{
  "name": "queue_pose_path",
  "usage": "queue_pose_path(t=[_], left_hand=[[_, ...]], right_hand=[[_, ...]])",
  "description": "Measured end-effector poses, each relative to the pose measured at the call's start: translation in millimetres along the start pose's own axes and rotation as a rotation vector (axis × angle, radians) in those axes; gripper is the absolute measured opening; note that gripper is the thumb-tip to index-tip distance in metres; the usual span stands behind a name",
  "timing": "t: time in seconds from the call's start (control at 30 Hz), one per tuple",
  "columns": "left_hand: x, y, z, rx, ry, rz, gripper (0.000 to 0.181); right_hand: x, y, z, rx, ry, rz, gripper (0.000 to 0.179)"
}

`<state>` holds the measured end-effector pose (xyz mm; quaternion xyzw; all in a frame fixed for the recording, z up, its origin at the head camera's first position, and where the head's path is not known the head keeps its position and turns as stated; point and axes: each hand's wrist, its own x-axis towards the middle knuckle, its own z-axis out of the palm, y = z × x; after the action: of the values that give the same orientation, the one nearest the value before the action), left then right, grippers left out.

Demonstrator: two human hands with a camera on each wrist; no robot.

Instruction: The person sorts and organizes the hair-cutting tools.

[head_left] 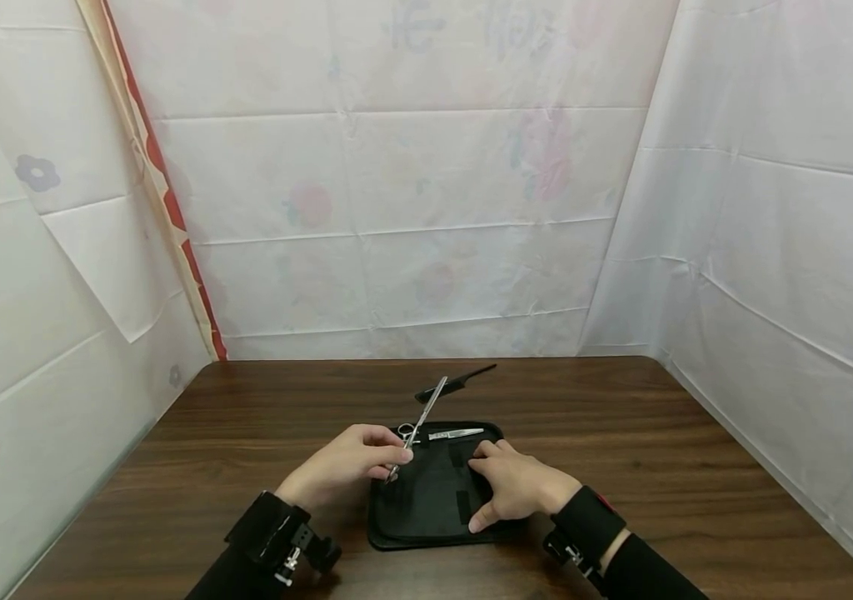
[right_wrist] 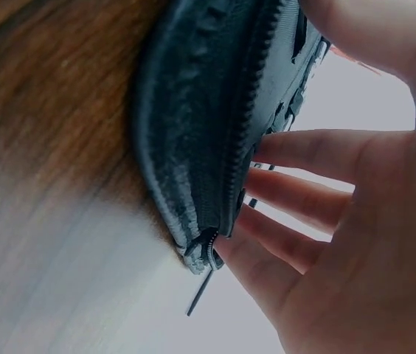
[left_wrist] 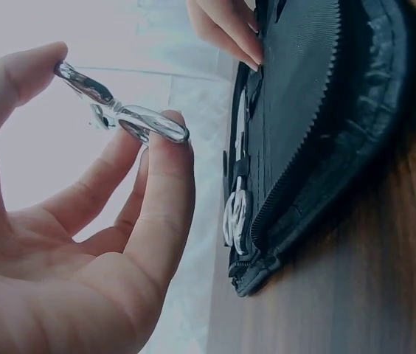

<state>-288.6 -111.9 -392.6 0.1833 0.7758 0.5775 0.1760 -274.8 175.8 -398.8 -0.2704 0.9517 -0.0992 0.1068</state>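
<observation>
Two hands: left (head_left: 351, 465) pinches scissors (left_wrist: 150, 121); right (head_left: 522, 485), fingers spread, touches case (head_left: 425, 500).

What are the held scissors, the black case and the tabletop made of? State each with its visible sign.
Held scissors: probably polished steel; bright, mirror-like highlights show.
Black case: likely leather or imitation leather, softly shiny; creases run along its outside.
Tabletop: brown, low-gloss wood or wood-look laminate; streaky grain shows, which leaves it open.
</observation>
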Motion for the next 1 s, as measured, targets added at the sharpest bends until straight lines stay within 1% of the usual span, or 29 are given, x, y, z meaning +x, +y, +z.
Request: queue_pose_path(t=[0.23,0.47,0.63,0.87,1.0], left_hand=[[-0.6,1.2,1.8,-0.012,0.01,0.004,0.036],[-0.9,2.9,4.0,-0.044,-0.008,0.008,0.037],[-2.0,3.9,5.0,-0.046,-0.012,0.015,0.037],[-2.0,4.7,9.3,-0.053,0.003,0.016,0.035],[-1.0,4.3,10.5,-0.059,0.001,0.02,0.035]], right_hand=[[-0.7,-0.5,0.0,-0.004,0.001,0.0,0.091],[-0.8,1.6,0.6,0.016,0.018,-0.002,0.09],[1.3,3.0,0.6,0.038,0.009,0.001,0.089],[0.4,4.8,-4.0,0.125,-0.016,0.0,0.082],[-0.1,8.2,-8.7,0.185,-0.004,-0.007,0.077]])
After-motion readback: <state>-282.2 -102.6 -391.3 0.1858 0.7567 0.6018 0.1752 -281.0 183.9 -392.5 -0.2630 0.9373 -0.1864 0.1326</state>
